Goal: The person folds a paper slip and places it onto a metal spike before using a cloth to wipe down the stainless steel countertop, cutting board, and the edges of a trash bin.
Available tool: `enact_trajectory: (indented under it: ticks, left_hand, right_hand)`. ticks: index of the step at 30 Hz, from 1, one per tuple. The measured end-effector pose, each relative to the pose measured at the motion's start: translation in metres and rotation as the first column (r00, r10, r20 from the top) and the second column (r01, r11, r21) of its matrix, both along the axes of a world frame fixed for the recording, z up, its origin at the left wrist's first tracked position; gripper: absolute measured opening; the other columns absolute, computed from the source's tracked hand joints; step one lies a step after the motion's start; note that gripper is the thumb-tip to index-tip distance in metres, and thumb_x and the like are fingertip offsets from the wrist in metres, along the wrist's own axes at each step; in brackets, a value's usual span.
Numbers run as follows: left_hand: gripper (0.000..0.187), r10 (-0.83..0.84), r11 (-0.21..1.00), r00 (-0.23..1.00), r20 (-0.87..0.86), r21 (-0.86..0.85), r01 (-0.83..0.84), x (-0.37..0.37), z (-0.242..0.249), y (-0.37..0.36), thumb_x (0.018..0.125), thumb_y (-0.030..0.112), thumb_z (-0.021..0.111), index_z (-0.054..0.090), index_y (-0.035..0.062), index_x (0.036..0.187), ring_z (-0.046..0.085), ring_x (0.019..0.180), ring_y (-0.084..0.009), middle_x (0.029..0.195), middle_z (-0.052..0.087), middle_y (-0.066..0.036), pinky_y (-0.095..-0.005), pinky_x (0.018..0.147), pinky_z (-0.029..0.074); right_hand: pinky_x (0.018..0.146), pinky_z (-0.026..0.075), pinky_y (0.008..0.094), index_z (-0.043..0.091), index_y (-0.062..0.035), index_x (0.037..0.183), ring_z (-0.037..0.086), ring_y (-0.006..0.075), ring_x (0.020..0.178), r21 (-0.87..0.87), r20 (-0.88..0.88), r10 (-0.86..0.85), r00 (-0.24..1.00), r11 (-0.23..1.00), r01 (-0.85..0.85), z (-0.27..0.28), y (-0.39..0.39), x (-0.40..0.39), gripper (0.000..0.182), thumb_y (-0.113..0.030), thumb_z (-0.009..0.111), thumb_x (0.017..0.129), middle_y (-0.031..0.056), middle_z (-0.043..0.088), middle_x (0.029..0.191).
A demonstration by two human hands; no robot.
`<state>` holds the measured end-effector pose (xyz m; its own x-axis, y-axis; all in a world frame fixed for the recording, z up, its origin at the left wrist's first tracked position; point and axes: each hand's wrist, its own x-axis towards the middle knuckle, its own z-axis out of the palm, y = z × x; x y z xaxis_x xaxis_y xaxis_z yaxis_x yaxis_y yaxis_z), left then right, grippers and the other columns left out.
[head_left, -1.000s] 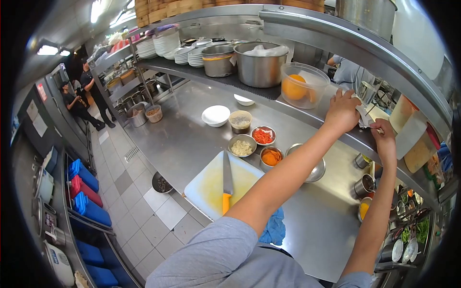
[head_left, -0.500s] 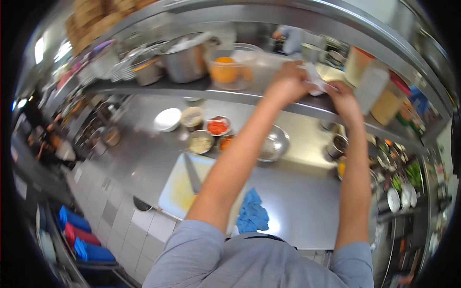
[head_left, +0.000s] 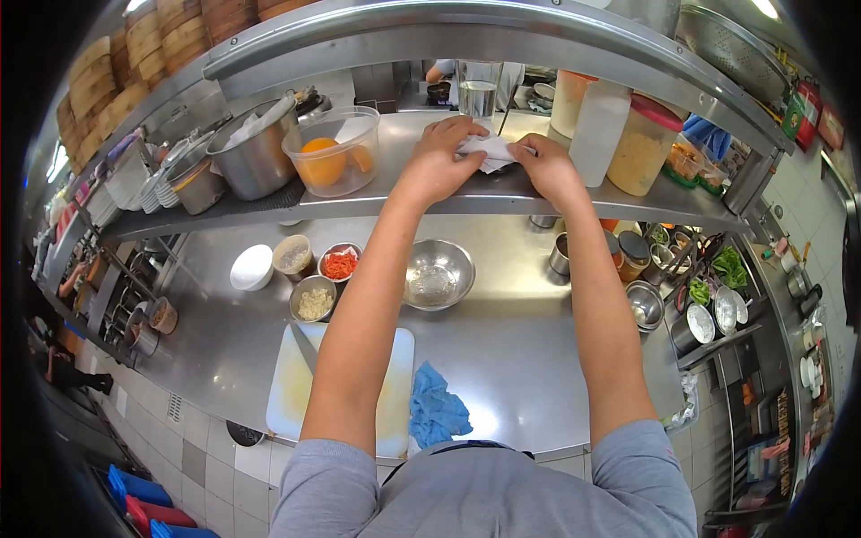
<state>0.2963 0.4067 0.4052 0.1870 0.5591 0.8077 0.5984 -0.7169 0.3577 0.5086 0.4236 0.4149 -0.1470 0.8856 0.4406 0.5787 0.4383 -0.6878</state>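
Both hands are up at the steel shelf, on a crumpled white sheet (head_left: 491,154) that looks like paper or thin cloth. My left hand (head_left: 443,160) has its thumb and fingers closed on the sheet's left side. On the other side, my right hand (head_left: 549,169) pinches the right edge. A glass of clear liquid (head_left: 478,97) stands just behind the sheet. Left of my hands is a clear plastic tub (head_left: 357,170) with orange fruit inside; to the right stand a white bottle (head_left: 599,134) and a red-lidded container (head_left: 642,148).
On the counter below are a steel bowl (head_left: 439,273), small bowls of red pieces (head_left: 340,264) and pale pieces (head_left: 315,303), and a cutting board (head_left: 395,381) with a knife (head_left: 303,345). A blue cloth (head_left: 438,408) lies beside the board. An overhead rail (head_left: 466,31) crosses above.
The view has swung to the right, so the shelf and counter things appear further left. Both hands stay on the white sheet, which now sits lower, close over the shelf.
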Motion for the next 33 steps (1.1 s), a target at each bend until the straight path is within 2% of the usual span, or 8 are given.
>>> enact_trajectory:
  ticks: [2, 7, 12, 18, 21, 25, 28, 33]
  left_hand:
    - [0.044, -0.041, 0.998, 0.997, -0.070, -0.057, 0.037, -0.002, 0.000, -0.001, 0.077, 0.018, 0.069, 0.062, 0.0088, 0.120, 0.045, 0.129, -0.0361, 0.137, 0.054, -0.016, -0.0432, 0.110, 0.037]
    - [0.053, 0.001, 0.993, 0.989, -0.148, -0.116, -0.018, 0.001, 0.005, -0.007, 0.069, 0.017, 0.071, 0.060, 0.0107, 0.121, 0.046, 0.129, -0.0361, 0.136, 0.055, -0.013, -0.0431, 0.109, 0.039]
    - [0.056, 0.018, 0.991, 0.990, -0.141, -0.126, -0.036, 0.004, 0.005, -0.008, 0.066, 0.016, 0.071, 0.058, 0.0115, 0.121, 0.047, 0.128, -0.0340, 0.130, 0.057, -0.011, -0.0427, 0.107, 0.041]
    - [0.052, 0.041, 0.990, 0.987, -0.158, -0.128, -0.061, 0.003, 0.003, -0.005, 0.070, 0.012, 0.068, 0.058, 0.0114, 0.121, 0.047, 0.128, -0.0326, 0.130, 0.057, -0.010, -0.0435, 0.107, 0.040]
    - [0.045, 0.112, 0.990, 0.979, -0.173, -0.062, -0.124, 0.003, -0.001, -0.003, 0.074, 0.015, 0.070, 0.060, 0.0099, 0.119, 0.048, 0.127, -0.0319, 0.129, 0.058, -0.009, -0.0439, 0.106, 0.040]
    - [0.034, 0.119, 0.991, 0.978, -0.169, -0.037, -0.127, 0.003, -0.001, -0.002, 0.084, 0.026, 0.072, 0.065, 0.0053, 0.110, 0.050, 0.126, -0.0333, 0.128, 0.060, -0.011, -0.0436, 0.105, 0.041]
    - [0.033, 0.131, 0.989, 0.977, -0.166, -0.052, -0.141, 0.005, 0.001, -0.004, 0.088, 0.030, 0.070, 0.068, 0.0021, 0.105, 0.050, 0.126, -0.0354, 0.131, 0.060, -0.014, -0.0428, 0.105, 0.041]
    - [0.031, 0.167, 0.982, 0.976, -0.142, -0.068, -0.178, 0.005, -0.003, 0.004, 0.093, 0.030, 0.065, 0.070, 0.0011, 0.103, 0.050, 0.126, -0.0359, 0.132, 0.060, -0.015, -0.0426, 0.105, 0.041]
  right_hand:
    - [0.083, 0.050, 0.0387, 0.067, -0.0012, 0.107, 0.066, 0.0339, 0.090, -0.019, -0.010, 0.003, 1.000, 1.000, -0.003, 0.000, 0.001, -0.001, 0.038, -0.036, 0.064, 0.092, 0.0202, 0.069, 0.101]
    - [0.082, 0.049, 0.0378, 0.066, -0.0010, 0.108, 0.065, 0.0330, 0.089, 0.071, -0.004, -0.001, 1.000, 0.997, 0.001, -0.008, 0.010, 0.001, 0.035, -0.033, 0.061, 0.095, 0.0199, 0.069, 0.100]
    - [0.082, 0.049, 0.0380, 0.065, -0.0005, 0.106, 0.066, 0.0332, 0.090, 0.030, -0.016, -0.002, 1.000, 1.000, 0.002, -0.003, 0.006, 0.000, 0.032, -0.030, 0.060, 0.096, 0.0201, 0.069, 0.099]
    - [0.082, 0.050, 0.0375, 0.065, -0.0004, 0.106, 0.066, 0.0323, 0.090, 0.060, -0.043, -0.008, 0.999, 0.998, 0.011, -0.007, 0.014, -0.001, 0.031, -0.029, 0.061, 0.095, 0.0193, 0.069, 0.098]
    - [0.083, 0.050, 0.0366, 0.065, -0.0012, 0.105, 0.066, 0.0297, 0.090, 0.055, -0.061, 0.001, 0.998, 0.999, 0.003, -0.007, 0.010, -0.001, 0.028, -0.027, 0.063, 0.094, 0.0173, 0.070, 0.098]
    - [0.084, 0.050, 0.0348, 0.065, -0.0033, 0.105, 0.066, 0.0249, 0.091, 0.155, -0.140, 0.071, 0.988, 0.987, -0.049, -0.017, 0.019, 0.000, 0.021, -0.019, 0.066, 0.091, 0.0125, 0.069, 0.097]
    - [0.086, 0.049, 0.0337, 0.064, -0.0038, 0.105, 0.065, 0.0239, 0.092, 0.110, -0.153, 0.168, 0.974, 0.982, -0.152, -0.013, 0.014, 0.003, 0.019, -0.014, 0.068, 0.089, 0.0104, 0.068, 0.098]
    - [0.089, 0.048, 0.0333, 0.065, -0.0056, 0.106, 0.063, 0.0243, 0.098, 0.142, -0.050, 0.195, 0.979, 0.972, -0.187, -0.004, -0.008, 0.003, 0.022, -0.012, 0.071, 0.086, 0.0108, 0.066, 0.105]
